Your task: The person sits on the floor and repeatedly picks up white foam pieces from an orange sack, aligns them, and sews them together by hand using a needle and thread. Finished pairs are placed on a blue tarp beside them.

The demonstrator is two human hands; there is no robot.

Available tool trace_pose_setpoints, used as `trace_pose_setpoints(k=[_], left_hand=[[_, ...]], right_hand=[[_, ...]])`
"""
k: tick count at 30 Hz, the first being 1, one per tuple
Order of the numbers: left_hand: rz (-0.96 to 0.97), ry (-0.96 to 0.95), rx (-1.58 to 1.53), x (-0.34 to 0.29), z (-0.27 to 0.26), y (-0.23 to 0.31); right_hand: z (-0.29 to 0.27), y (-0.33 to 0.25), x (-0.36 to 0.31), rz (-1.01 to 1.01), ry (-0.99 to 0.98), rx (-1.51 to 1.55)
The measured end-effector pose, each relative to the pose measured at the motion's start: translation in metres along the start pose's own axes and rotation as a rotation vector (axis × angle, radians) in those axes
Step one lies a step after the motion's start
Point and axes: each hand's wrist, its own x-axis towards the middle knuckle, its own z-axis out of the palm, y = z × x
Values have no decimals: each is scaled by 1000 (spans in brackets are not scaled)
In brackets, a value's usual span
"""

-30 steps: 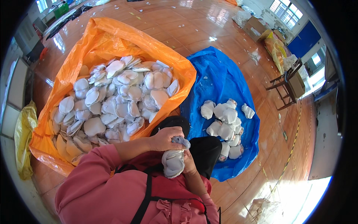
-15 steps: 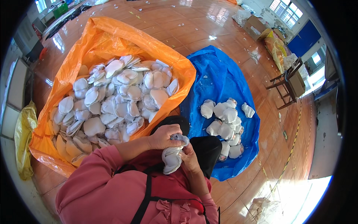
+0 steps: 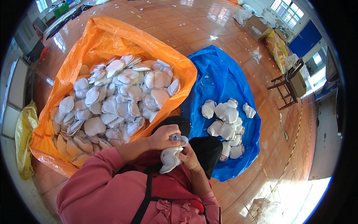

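Note:
Over my lap I hold a soft white fabric piece [image 3: 170,158] with grey fuzzy material at its upper end. My left hand [image 3: 164,136] is closed on that grey end, its fingers curled over the top. My right hand [image 3: 189,157] grips the piece from the other side, fingertips pressed into it just below the left hand. The white part hangs down, bent and bulging. Many flat, rounded white pieces [image 3: 128,93] fill an orange plastic bag [image 3: 115,35] to the left. On a blue plastic bag [image 3: 212,71] to the right lie several plumper white bundles [image 3: 226,130].
A yellow bag [image 3: 24,138] lies at the far left beside the wall. To the right stands a wooden chair [image 3: 286,85], with cardboard boxes [image 3: 256,27] beyond it. White scraps dot the tiled floor [image 3: 175,24]. Clear plastic [image 3: 263,209] lies in the sunlight at lower right.
The lower end of the white piece has shifted slightly left and folded more. My right hand has moved a little closer under the left. Both hands keep their hold.

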Motion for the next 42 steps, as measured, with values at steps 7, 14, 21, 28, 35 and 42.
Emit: trace_pose_setpoints(k=[7, 14, 21, 28, 35, 42], left_hand=[[-12, 55, 54, -13, 5, -21], [-125, 88, 52, -20, 11, -34], [-127, 72, 233, -18, 9, -25], [-356, -10, 365, -13, 7, -26], [-558, -99, 399, -2, 6, -29], [-503, -102, 560, 7, 9, -28]], right_hand=[[2, 25, -1, 33, 162, 59], [2, 36, -3, -12, 206, 73], [0, 15, -6, 23, 114, -37], [-4, 20, 4, 99, 149, -171], [-18, 25, 5, 135, 148, -60], [-5, 2, 0, -63, 335, -354]])
